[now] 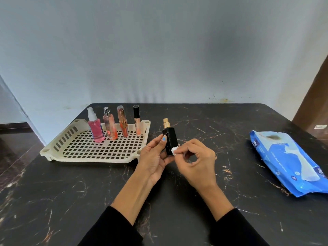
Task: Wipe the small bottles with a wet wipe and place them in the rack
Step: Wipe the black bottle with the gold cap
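Black table [71,201] with pale and rust-coloured marble veining, its far edge set against a light wall. Far left on the top lies a cream plastic rack [58,148] with a perforated floor and slotted sides, one corner near the table's left edge. Along the rack's far side four small bottles stand upright in a row: a pink spray bottle [96,129], a pale pink bottle [110,127], an orange bottle [122,124] and a slim tube [137,122] with a black cap. At the right edge lies a blue wipes pack [291,162], flat, well apart from the rack.
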